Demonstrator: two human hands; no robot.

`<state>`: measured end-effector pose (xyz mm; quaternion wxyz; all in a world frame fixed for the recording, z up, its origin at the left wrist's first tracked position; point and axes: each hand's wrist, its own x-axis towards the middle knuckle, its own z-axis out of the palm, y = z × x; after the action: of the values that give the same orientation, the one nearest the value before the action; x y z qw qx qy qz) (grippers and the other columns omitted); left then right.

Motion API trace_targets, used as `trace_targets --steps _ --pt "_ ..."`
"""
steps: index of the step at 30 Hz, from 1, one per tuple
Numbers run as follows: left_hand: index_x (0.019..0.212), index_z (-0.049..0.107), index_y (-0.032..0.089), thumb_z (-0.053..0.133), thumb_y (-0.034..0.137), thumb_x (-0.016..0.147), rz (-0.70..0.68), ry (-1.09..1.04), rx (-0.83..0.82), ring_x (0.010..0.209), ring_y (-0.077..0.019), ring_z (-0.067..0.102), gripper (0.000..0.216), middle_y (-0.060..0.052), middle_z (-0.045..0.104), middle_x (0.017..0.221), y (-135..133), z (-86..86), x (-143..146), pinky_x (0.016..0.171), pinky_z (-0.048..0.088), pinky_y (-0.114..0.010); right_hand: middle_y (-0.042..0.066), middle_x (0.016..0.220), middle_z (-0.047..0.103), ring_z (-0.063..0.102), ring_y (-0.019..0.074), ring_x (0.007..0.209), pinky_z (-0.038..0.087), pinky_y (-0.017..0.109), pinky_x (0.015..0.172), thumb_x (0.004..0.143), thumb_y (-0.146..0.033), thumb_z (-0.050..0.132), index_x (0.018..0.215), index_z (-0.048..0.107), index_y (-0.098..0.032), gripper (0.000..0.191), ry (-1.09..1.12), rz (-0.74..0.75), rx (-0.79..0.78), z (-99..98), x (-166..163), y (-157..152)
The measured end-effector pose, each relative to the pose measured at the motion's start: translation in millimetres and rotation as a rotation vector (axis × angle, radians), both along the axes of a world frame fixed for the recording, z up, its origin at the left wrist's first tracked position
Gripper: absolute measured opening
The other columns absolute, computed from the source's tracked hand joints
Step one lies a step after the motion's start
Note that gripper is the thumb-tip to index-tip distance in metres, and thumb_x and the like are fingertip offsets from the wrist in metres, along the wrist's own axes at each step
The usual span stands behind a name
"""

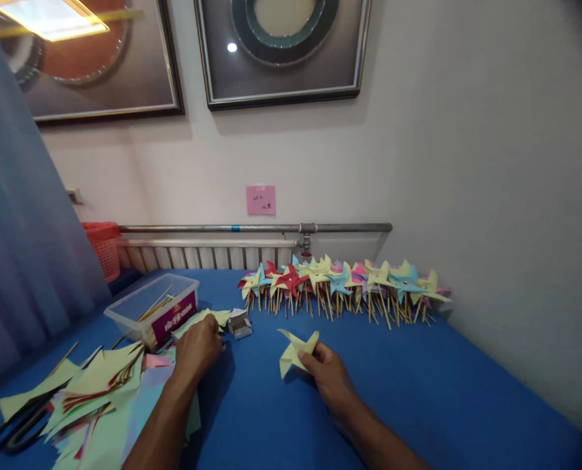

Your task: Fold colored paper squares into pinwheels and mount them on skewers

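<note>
Between the thumb and fingers of my right hand [333,378] is a pale yellow paper pinwheel [293,352], raised above the blue table; no stick shows on it. My left hand [200,343] is closed, its fingers curled down beside pale yellow-green paper [217,317] and just left of a small open cardboard box [240,324]. What those fingers hold, if anything, is hidden. A clear plastic tub [124,313] with a purple label and thin wooden sticks [156,307] inside stands behind my left hand.
Many finished pinwheels on sticks [340,281] lie in a row along the back. Cut paper sheets [105,385] and black-handled scissors [21,418] are at the left. Behind are a radiator [203,254], a pipe [266,229] and a red basket [106,251].
</note>
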<state>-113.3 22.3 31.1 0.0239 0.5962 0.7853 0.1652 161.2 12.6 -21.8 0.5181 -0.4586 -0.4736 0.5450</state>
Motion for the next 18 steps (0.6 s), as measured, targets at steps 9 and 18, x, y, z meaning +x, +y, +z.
trace_targets --steps 9,18 --pt "0.066 0.063 0.022 0.06 0.013 0.064 -0.342 -0.993 0.183 0.051 -0.0106 0.043 0.01 0.006 0.054 0.056 -4 -24.2 78 0.053 0.029 -0.022 0.008 0.093 0.08 0.075 0.0314 0.094 0.059 0.041 0.083 0.068 -0.041 0.084 0.095 0.077 -0.018 0.037 0.106 -0.019 -0.038 7.5 -4 -4" --pt "0.059 0.059 0.022 0.061 0.012 0.06 -0.248 -1.258 0.042 0.042 -0.0101 0.043 0.011 0.007 0.052 0.046 -8 -33.0 104 0.047 0.028 -0.022 0.005 0.096 0.079 0.075 0.0235 0.095 0.059 0.04 0.096 0.064 -0.031 0.093 0.091 0.07 -0.021 0.037 0.612 0.08 -0.22 18.4 -4 -13"
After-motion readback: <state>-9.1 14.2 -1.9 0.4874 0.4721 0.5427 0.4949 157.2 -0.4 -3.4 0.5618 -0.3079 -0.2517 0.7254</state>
